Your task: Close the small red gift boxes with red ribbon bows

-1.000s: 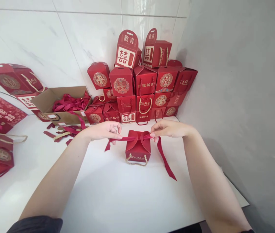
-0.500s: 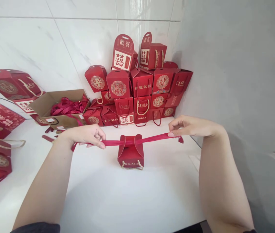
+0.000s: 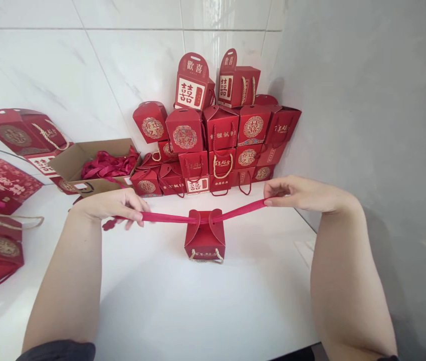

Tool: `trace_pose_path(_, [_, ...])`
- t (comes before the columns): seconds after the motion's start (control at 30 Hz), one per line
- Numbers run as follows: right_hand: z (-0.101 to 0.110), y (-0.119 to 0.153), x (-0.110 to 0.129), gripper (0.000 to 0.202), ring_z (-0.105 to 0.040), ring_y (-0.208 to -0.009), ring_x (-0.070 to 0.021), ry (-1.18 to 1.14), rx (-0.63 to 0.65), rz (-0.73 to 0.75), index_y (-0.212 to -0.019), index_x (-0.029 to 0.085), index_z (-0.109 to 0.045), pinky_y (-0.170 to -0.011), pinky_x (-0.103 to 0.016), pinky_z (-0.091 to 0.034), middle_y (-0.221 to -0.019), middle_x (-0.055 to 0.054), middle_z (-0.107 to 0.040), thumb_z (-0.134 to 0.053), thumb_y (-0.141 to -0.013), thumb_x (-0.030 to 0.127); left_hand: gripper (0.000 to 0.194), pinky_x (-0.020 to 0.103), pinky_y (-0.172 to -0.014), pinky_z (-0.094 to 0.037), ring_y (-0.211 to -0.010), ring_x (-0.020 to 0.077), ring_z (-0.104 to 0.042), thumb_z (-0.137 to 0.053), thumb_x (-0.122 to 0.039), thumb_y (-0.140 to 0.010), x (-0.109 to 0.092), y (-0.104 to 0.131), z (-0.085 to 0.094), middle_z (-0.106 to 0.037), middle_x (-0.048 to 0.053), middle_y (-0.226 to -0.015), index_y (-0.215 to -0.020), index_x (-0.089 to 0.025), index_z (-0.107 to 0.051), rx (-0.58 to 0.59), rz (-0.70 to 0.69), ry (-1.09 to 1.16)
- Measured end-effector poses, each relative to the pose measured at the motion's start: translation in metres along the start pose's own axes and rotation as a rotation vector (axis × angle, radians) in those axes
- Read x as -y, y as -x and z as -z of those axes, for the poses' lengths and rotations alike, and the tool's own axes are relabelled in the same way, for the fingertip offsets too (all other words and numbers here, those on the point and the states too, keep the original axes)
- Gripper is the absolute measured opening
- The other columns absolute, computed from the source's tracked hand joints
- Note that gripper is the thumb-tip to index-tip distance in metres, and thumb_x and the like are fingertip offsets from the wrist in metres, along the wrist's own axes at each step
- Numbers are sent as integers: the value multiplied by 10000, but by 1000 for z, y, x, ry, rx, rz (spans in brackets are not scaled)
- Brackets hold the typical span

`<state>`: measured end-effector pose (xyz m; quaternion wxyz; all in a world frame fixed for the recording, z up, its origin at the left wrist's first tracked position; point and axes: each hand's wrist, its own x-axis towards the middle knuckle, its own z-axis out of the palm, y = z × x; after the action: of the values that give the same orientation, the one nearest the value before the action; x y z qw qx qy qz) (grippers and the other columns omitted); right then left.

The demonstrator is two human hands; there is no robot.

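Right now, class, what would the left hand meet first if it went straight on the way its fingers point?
Beyond the ribbon it holds, the left hand would probably meet the red box the ribbon crosses, though depth is unclear.

On my feed, a red ribbon stretches between my left hand and my right hand, barring a straight pass across the small box it threads. Nearer me, a broad open stretch of white tabletop lies between both forearms, offering the widest lane. Behind the small box, a narrow strip of table runs up to stacked red boxes, which block the back. A cardboard carton stands just behind my left hand; beyond that forearm, a bare patch ends at more red boxes. On the right, the grey wall closes things off.
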<state>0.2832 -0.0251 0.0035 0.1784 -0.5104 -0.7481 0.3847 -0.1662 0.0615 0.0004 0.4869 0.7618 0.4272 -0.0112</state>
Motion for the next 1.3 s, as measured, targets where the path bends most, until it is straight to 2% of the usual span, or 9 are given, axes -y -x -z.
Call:
trace_pose_path(0.1, [-1, 2, 4, 303, -537, -722, -146, -116, -164, 56, -761, 203, -607, -648, -275, -390, -748, 1, -623, -706, -746, 489, 308, 256, -414, -438, -531, 188, -629, -759, -479, -648, 1, -4, 0, -742, 187, -952, -599, -175, -778, -47, -275, 94])
trace_pose_path(0.3, [-11, -11, 11, 295, -514, -637, -122, -400, -599, 229, -756, 212, -592, -602, -273, -397, -697, 18, -573, -795, -681, 412, 276, 364, -573, -488, -634, 250, -628, -765, -472, -667, -20, -14, -15, -738, 179, -743, -683, -199, -797, -100, -586, 202])
trace_pose_path(0.47, [-24, -30, 24, 251, -476, -585, -105, -700, -716, 389, -747, 231, -580, -578, -270, -421, -694, 31, -536, -785, -690, 364, 380, 423, -697, -483, -748, 263, -602, -859, -459, -536, -44, -13, -25, -731, 147, -730, -822, -217, -800, -220, -763, 257])
trace_pose_path(0.57, [-34, -41, 41, 219, -441, -553, -97, -767, -726, 414, -728, 231, -593, -547, -258, -400, -645, 40, -506, -760, -722, 372, 327, 400, -720, -507, -794, 253, -644, -870, -348, -558, -63, -13, -35, -737, 111, -792, -852, -229, -790, -337, -736, 368])
trace_pose_path(0.7, [-48, -53, 69, 215, -446, -558, -98, -714, -778, 408, -731, 221, -634, -541, -254, -392, -632, 31, -510, -704, -780, 418, 165, 293, -665, -537, -704, 176, -672, -835, -286, -637, -102, -15, -55, -725, 52, -736, -759, -203, -761, -637, -662, 532])
trace_pose_path(0.83, [-55, -58, 95, 241, -496, -577, -119, -594, -767, 384, -780, 215, -692, -543, -270, -420, -656, 7, -578, -682, -793, 455, 402, 264, -668, -550, -715, 157, -688, -828, -247, -652, -139, -21, -71, -736, 11, -779, -1030, -247, -690, -779, -584, 607])
trace_pose_path(0.9, [-56, -59, 105, 239, -534, -603, -133, -541, -752, 402, -808, 213, -713, -566, -283, -448, -707, -12, -635, -675, -799, 449, 371, 286, -684, -554, -744, 174, -695, -815, -267, -672, -149, -25, -75, -739, 23, -802, -1015, -227, -679, -819, -560, 614])
trace_pose_path(1.03, [-55, -60, 117, 216, -578, -657, -145, -473, -752, 456, -823, 209, -731, -610, -290, -477, -795, -35, -689, -653, -823, 410, 188, 273, -656, -522, -713, 156, -665, -785, -330, -708, -156, -35, -80, -705, 24, -744, -780, -183, -692, -902, -552, 593])
trace_pose_path(1.3, [-51, -62, 119, 181, -546, -636, -119, -520, -688, 505, -822, 211, -739, -595, -263, -454, -718, -5, -648, -653, -840, 369, 234, 229, -519, -369, -583, 89, -495, -775, -363, -716, -156, -44, -80, -563, -23, -643, -691, -184, -626, -922, -554, 547])
